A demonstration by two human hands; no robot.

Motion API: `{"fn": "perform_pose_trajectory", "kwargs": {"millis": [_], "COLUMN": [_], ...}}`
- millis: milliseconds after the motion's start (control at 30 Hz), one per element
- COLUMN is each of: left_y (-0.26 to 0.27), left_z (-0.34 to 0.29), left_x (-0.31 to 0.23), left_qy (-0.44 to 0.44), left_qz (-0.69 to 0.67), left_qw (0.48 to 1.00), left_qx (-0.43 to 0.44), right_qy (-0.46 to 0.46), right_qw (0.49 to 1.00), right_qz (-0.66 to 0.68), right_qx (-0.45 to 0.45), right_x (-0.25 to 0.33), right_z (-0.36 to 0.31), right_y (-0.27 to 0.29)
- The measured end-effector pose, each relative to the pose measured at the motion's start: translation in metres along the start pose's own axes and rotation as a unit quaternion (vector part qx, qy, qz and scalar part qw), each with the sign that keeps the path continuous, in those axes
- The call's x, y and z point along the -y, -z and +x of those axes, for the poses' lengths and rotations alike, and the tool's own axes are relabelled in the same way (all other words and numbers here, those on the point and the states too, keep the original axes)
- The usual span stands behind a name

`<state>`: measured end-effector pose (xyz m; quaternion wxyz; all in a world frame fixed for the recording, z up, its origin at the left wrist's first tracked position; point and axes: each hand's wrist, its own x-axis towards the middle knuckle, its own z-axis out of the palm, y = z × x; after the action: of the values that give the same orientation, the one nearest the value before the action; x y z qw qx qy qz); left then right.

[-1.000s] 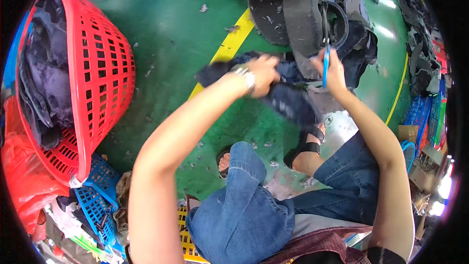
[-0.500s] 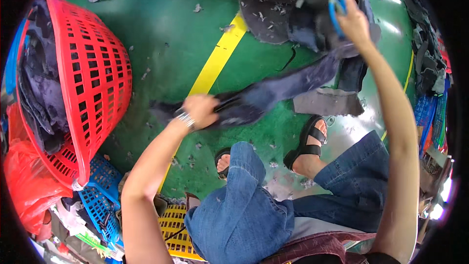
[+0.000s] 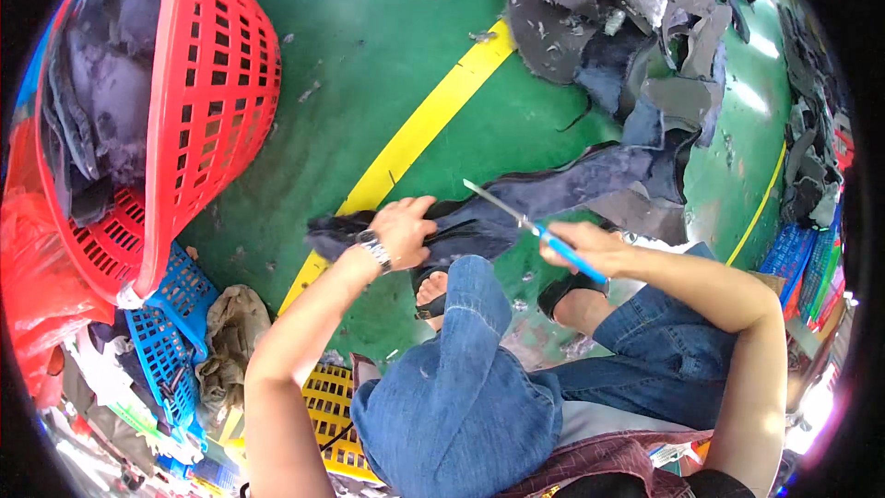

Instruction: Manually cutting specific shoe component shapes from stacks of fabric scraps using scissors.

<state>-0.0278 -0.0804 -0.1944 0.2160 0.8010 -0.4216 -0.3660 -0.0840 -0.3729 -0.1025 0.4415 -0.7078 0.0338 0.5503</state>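
Note:
A long strip of dark grey-purple, fleecy-looking material [image 3: 572,186] lies stretched across the green floor in front of my feet. Its left part is bunched under my left hand [image 3: 403,232], whose fingers curl down around it. My right hand [image 3: 585,247] grips a pair of scissors [image 3: 557,242] with blue handles. Their blades appear together and point up and left, above the strip's middle. The strip's right end rests against a pile of dark grey offcuts [image 3: 553,32].
At the left a tilted red basket [image 3: 226,83] holds dark material. Below it are a blue basket [image 3: 166,332] and a red plastic bag [image 3: 46,267]. A yellow basket [image 3: 332,406] stands beside my leg. More dark scraps [image 3: 811,166] lie far right. A yellow line [image 3: 429,129] crosses the floor.
My right hand has come down with the scissors from the offcut pile to above the strip. The strip's right end has dropped to the floor. My left hand still holds the left part.

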Motion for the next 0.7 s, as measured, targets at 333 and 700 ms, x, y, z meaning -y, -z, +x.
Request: {"fn": "perform_pose_trajectory", "kwargs": {"millis": [333, 700], "left_y": [0.004, 0.024], "left_z": [-0.002, -0.023], "left_x": [-0.008, -0.012], "left_qy": [0.107, 0.07], "left_qz": [-0.033, 0.056], "left_qw": [0.992, 0.995], "left_qx": [0.056, 0.052], "right_qy": [-0.191, -0.152], "right_qw": [0.968, 0.969], "right_qz": [0.156, 0.138], "right_qx": [0.05, 0.133], "right_x": [-0.068, -0.02], "right_z": [0.02, 0.057], "right_y": [0.005, 0.006]}}
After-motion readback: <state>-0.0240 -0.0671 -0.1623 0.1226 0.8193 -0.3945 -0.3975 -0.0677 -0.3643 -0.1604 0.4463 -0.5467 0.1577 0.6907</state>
